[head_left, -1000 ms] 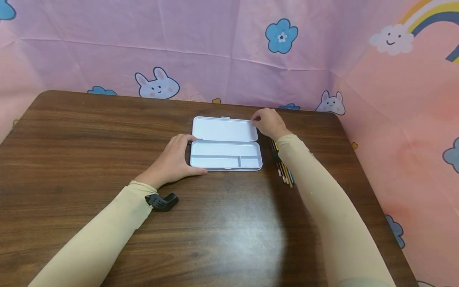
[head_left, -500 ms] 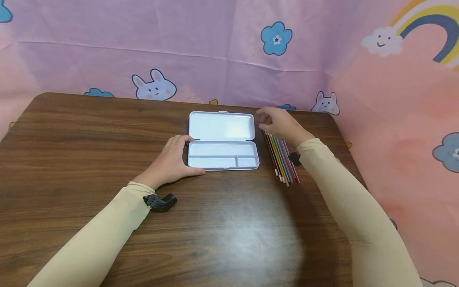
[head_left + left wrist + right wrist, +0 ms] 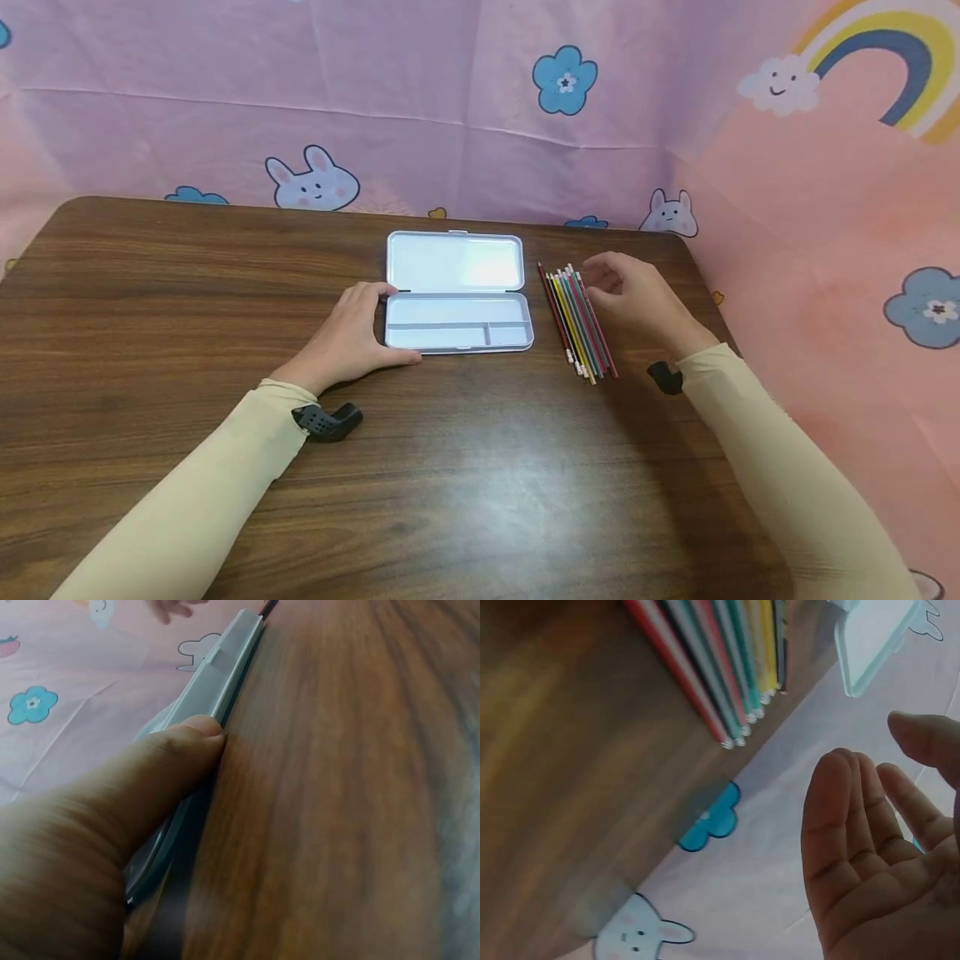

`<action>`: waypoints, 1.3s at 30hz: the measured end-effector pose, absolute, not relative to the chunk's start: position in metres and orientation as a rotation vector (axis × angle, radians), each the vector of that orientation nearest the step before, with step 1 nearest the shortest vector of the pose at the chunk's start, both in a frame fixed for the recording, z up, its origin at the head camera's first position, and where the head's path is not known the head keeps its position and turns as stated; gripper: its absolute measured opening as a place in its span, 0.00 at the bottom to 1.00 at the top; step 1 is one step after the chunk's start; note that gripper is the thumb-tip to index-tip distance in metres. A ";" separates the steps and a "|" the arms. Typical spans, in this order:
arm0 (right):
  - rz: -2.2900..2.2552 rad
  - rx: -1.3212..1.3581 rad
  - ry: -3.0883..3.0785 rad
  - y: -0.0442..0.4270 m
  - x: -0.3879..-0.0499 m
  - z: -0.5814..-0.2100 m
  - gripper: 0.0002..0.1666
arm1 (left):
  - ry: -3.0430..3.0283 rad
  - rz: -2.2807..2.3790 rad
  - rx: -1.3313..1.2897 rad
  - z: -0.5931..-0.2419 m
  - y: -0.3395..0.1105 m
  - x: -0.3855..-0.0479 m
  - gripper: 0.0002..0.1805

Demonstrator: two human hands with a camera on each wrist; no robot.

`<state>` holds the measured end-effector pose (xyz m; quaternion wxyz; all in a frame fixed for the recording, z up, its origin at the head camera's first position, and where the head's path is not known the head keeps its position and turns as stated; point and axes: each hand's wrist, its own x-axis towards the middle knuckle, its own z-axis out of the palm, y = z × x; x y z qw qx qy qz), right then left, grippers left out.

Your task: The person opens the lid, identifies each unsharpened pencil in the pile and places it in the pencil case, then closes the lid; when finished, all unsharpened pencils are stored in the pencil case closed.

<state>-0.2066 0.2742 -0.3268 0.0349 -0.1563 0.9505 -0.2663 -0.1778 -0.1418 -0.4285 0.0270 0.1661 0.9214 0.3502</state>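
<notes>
A white pencil case (image 3: 457,312) lies unfolded on the table, its lid (image 3: 450,260) at the back and its divided tray at the front. My left hand (image 3: 337,343) grips the case's left end, thumb along the front edge and a fingertip near the hinge; the thumb presses the case (image 3: 219,671) in the left wrist view. Several coloured pencils (image 3: 579,327) lie side by side, right of the case. Just right of their far ends is my right hand (image 3: 643,300), fingers loosely bent, holding nothing. The right wrist view shows its palm (image 3: 885,900) apart from the pencils (image 3: 705,664).
The brown wooden table (image 3: 465,467) reaches back to a pink and lilac cloth (image 3: 420,108) printed with rabbits, flowers and a rainbow. Black bands with small devices sit at both wrists, below the cream sleeves (image 3: 187,492).
My right hand has moved right, from the lid's right corner across to the far side of the pencils, uncovering them. My left hand keeps its hold on the case. The head view has shifted slightly.
</notes>
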 end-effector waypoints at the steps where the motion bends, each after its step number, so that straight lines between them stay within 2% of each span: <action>1: -0.817 -0.473 2.921 0.277 -0.203 -0.330 0.21 | 2.849 1.082 0.514 -0.429 -0.142 -0.178 0.58; 7: -0.757 -0.376 2.869 0.291 -0.189 -0.349 0.19 | 2.854 1.083 0.519 -0.428 -0.142 -0.177 0.58; 17: -0.735 -0.216 2.848 0.303 -0.187 -0.368 0.19 | 2.858 1.071 0.519 -0.429 -0.142 -0.178 0.58; 39: -0.713 -0.138 2.828 0.306 -0.188 -0.375 0.18 | 2.852 1.078 0.531 -0.429 -0.143 -0.177 0.58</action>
